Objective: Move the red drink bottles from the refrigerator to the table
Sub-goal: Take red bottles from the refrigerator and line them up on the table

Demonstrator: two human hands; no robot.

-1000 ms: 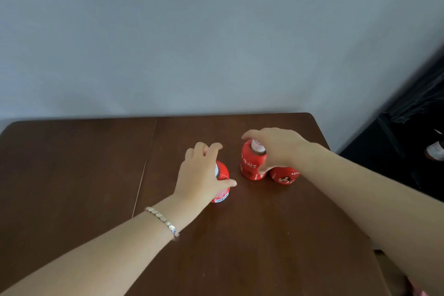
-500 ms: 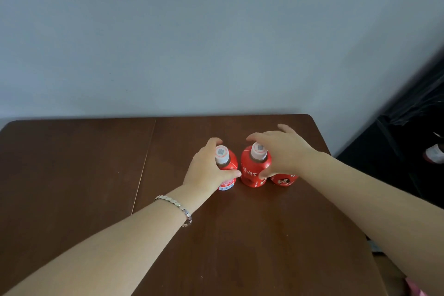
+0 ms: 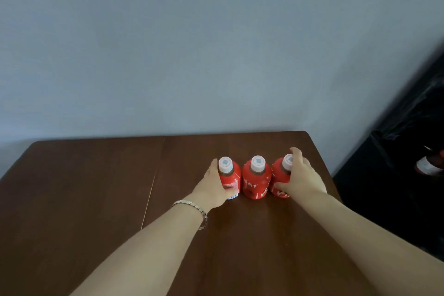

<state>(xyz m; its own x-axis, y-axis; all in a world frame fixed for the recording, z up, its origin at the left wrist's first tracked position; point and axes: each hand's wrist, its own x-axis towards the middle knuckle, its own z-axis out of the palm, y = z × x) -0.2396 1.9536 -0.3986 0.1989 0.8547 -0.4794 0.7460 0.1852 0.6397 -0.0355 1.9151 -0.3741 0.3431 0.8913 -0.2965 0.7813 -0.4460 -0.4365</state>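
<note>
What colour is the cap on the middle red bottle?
White, with a greyish square print on top; the cap shows best in the head view.

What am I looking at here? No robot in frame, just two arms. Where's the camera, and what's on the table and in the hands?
There is no machine here: a person works with bare hands. Every picture comes from one wide-angle camera worn on the person's head, looking forward and down, so the arms enter from the bottom edge. On the brown table three red drink bottles with white caps stand upright in a close row. The left hand, with a bracelet at its wrist, grips the left bottle. The right hand grips the right bottle. Neither hand holds the middle bottle.
</note>
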